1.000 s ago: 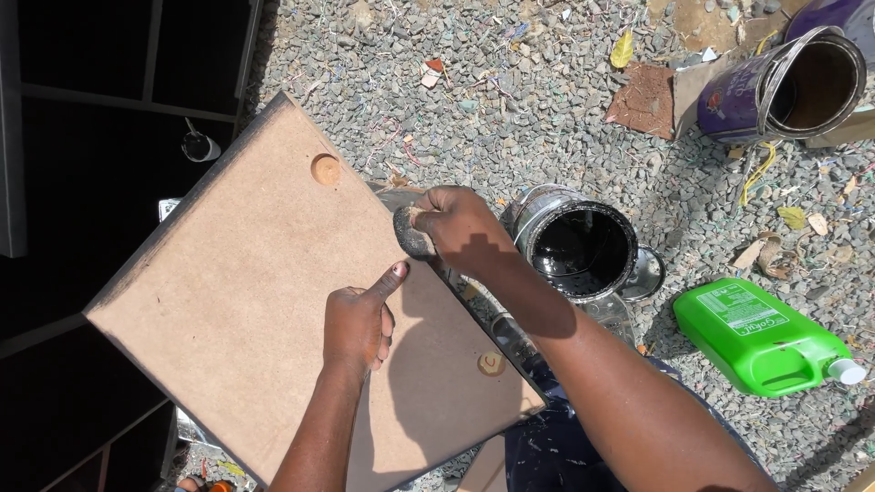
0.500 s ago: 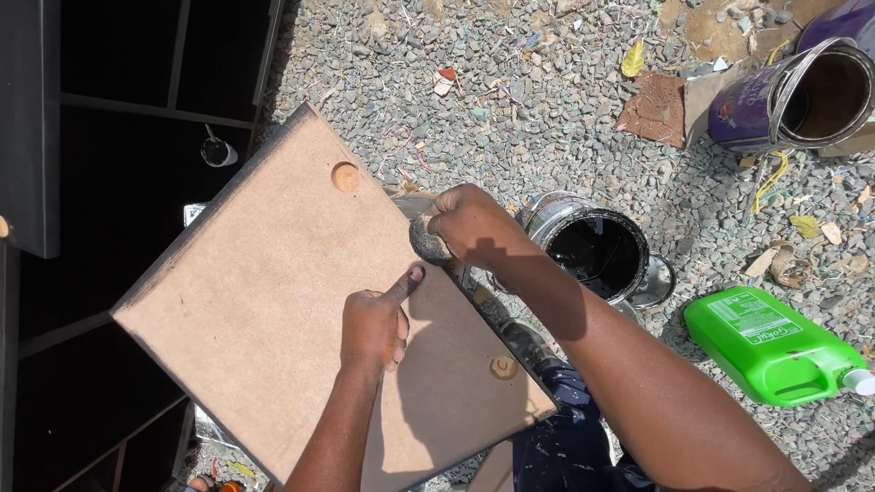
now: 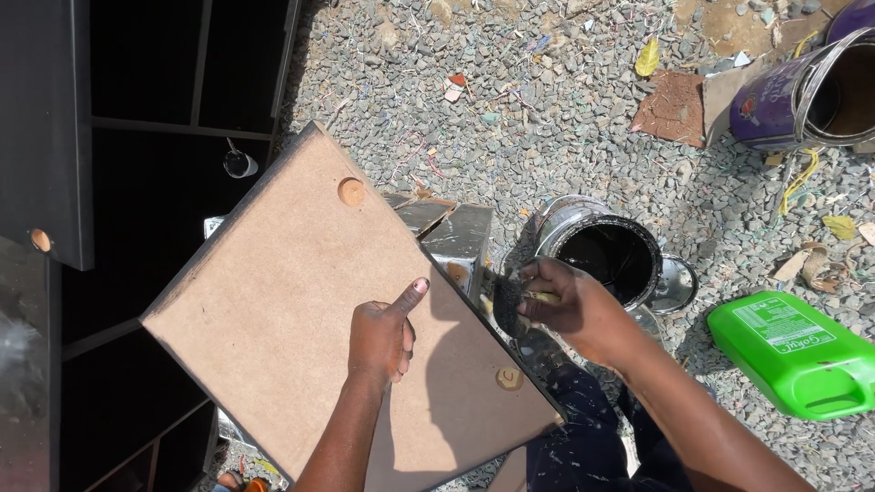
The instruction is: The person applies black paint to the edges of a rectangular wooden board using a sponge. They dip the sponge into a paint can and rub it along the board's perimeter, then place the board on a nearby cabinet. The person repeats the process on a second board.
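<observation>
Head view: the left hand (image 3: pixel 381 335) lies flat on the bare brown face of the board (image 3: pixel 310 310), fingers loosely curled and the forefinger stretched toward the near edge, pressing down and gripping nothing. The board rests tilted on a metal-sided box (image 3: pixel 451 232), with a round recess near its far corner and another near the right corner. The right hand (image 3: pixel 565 305) is clamped on a black sponge (image 3: pixel 508 305) held against the board's right edge. An open tin (image 3: pixel 609 255) of black paint stands on the gravel (image 3: pixel 547 118) just beside that hand; a green jug (image 3: pixel 793 351) lies farther right.

To work this edge well, I judge the left hand should press firmly so the board cannot rock. The sponge should run along the edge in long, even strokes, lightly loaded so nothing creeps onto the bare face. Reloading looks easy with the tin so close.
</observation>
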